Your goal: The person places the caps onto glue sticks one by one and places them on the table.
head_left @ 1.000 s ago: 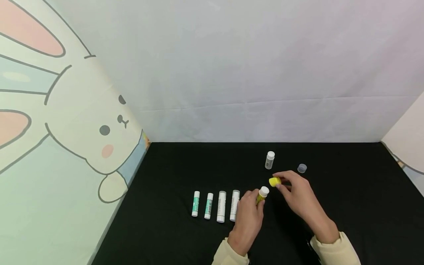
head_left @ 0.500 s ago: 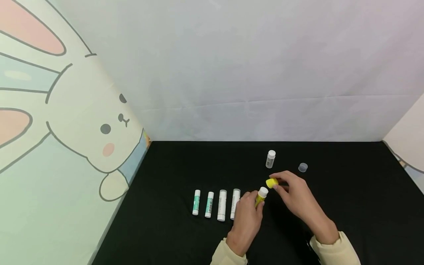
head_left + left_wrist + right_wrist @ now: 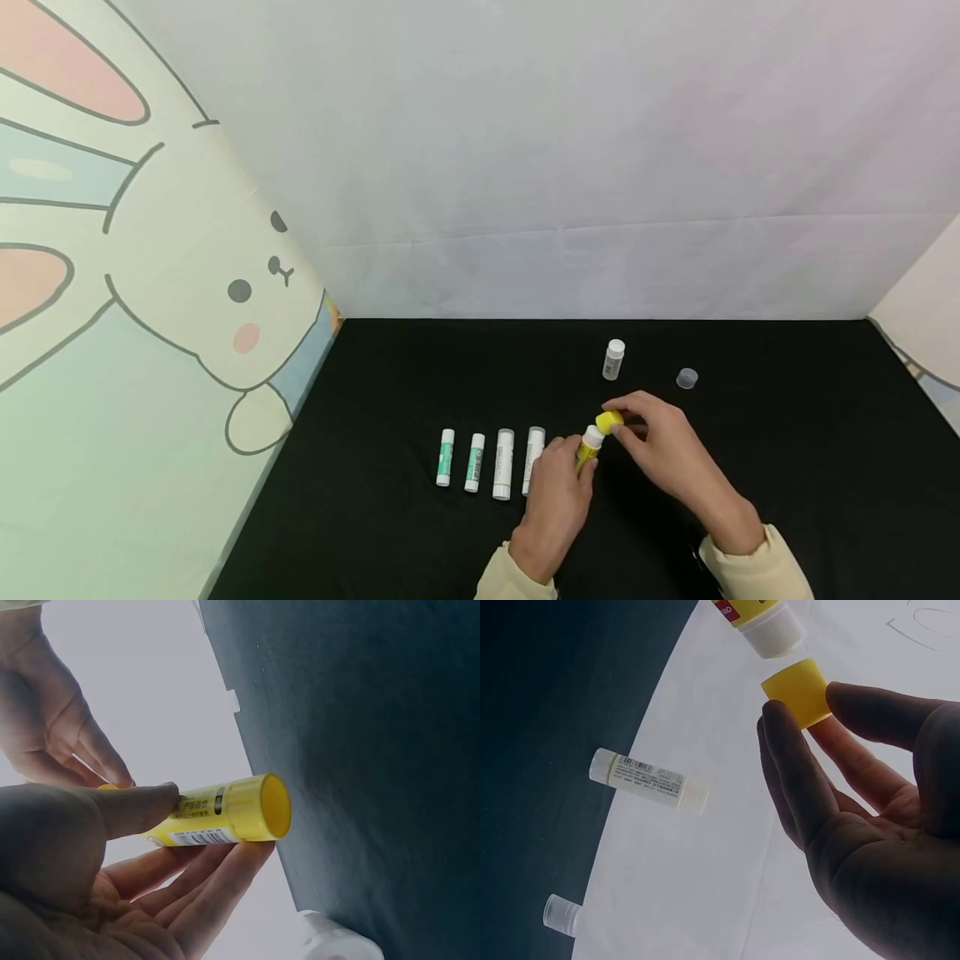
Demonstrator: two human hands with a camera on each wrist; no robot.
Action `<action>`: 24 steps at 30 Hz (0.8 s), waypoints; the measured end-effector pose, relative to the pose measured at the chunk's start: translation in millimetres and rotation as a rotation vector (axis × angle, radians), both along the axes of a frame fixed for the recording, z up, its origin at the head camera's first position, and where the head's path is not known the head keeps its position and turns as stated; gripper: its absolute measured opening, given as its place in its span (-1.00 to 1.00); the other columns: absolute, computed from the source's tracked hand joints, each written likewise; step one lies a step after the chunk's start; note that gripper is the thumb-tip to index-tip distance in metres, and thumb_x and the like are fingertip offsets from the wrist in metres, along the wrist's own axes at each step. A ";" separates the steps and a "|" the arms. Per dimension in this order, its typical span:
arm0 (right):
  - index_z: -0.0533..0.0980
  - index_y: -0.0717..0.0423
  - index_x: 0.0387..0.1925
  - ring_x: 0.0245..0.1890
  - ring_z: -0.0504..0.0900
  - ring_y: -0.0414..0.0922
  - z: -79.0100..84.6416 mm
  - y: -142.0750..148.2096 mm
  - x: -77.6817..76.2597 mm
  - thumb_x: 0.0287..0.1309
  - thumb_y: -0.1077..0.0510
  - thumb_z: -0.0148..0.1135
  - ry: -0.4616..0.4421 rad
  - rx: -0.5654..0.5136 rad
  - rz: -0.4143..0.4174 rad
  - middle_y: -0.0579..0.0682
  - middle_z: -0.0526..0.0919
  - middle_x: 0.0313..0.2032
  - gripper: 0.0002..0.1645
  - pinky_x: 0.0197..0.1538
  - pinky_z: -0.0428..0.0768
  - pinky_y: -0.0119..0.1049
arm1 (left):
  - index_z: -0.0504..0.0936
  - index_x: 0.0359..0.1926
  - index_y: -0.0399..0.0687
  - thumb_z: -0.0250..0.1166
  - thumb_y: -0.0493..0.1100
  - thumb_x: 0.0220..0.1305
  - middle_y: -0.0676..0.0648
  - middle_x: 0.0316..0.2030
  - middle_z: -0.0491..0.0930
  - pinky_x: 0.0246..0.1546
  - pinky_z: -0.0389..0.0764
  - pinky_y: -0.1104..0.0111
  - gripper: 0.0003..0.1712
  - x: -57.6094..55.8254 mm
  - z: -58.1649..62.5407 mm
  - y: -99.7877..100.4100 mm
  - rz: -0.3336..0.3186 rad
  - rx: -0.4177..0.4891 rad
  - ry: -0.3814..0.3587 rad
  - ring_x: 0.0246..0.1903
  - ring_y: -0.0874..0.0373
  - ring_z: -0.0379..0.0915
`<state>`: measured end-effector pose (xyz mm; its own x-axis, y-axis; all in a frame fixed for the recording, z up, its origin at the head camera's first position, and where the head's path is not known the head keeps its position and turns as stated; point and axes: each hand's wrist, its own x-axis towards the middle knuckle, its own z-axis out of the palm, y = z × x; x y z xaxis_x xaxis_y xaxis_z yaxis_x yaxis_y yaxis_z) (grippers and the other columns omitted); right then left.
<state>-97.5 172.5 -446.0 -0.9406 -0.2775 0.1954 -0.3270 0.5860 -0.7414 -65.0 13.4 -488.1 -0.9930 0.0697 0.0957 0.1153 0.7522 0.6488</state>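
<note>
My left hand (image 3: 553,496) grips a yellow glue stick (image 3: 588,451), its white top pointing up and away. In the left wrist view the thumb and fingers hold the yellow tube (image 3: 199,817), with a printed label and barcode showing. My right hand (image 3: 667,446) pinches a yellow cap (image 3: 610,421) between thumb and fingers. In the right wrist view a small gap separates the cap (image 3: 801,693) from the glue stick's white end (image 3: 773,631). From the head view, the cap overlaps the edge of that white top.
Beyond the hands stands an uncapped clear glue stick (image 3: 613,360), with a clear cap (image 3: 687,378) to its right. Left of my left hand lie two green-and-white glue sticks (image 3: 446,458) and two larger white ones (image 3: 503,465). Everything is on a black tablecloth (image 3: 360,533).
My right hand has moved left and slightly down, bringing the yellow cap up to the glue stick's white top. My left hand has stayed nearly still.
</note>
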 end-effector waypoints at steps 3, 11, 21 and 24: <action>0.55 0.07 -0.11 -0.20 0.57 -0.13 -0.3 -0.8 0.1 0.03 0.38 0.29 -0.002 0.002 0.006 -0.04 0.54 -0.15 -0.64 -0.23 0.60 -0.29 | 0.61 -0.15 -0.06 0.33 -0.12 0.16 0.08 -0.34 0.53 -0.38 0.52 0.42 -0.77 0.4 -1.4 -1.2 0.001 -0.003 -0.003 -0.36 0.29 0.48; 0.56 0.04 -0.13 -0.26 0.58 -0.18 -5.4 -4.3 -1.0 0.02 0.35 0.32 -0.010 0.009 0.041 -0.08 0.56 -0.17 -0.67 -0.26 0.60 -0.33 | 0.61 -0.16 -0.07 0.34 -0.12 0.15 0.08 -0.35 0.53 -0.39 0.52 0.43 -0.76 2.1 -3.4 -2.6 0.005 -0.012 0.012 -0.36 0.28 0.49; 0.57 0.05 -0.12 -0.26 0.57 -0.21 -6.9 -7.9 -2.2 0.05 0.34 0.29 -0.023 0.019 0.080 -0.09 0.56 -0.17 -0.68 -0.27 0.58 -0.38 | 0.62 -0.18 -0.03 0.35 -0.12 0.14 0.10 -0.38 0.52 -0.42 0.50 0.43 -0.78 2.5 -3.1 -4.6 0.001 -0.019 0.012 -0.40 0.32 0.46; 0.57 0.05 -0.12 -0.27 0.56 -0.22 -6.0 -8.1 -2.2 0.05 0.33 0.29 -0.021 0.025 0.089 -0.10 0.56 -0.17 -0.68 -0.27 0.57 -0.40 | 0.62 -0.18 -0.03 0.35 -0.12 0.14 0.10 -0.39 0.52 -0.43 0.50 0.44 -0.78 3.1 -2.7 -5.2 -0.005 -0.024 0.016 -0.41 0.32 0.46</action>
<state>-99.7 164.4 -452.1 -0.9157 -0.3652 0.1675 -0.3631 0.5738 -0.7341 -61.8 8.2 -490.8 -0.9909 0.0771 0.1101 0.1295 0.7671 0.6284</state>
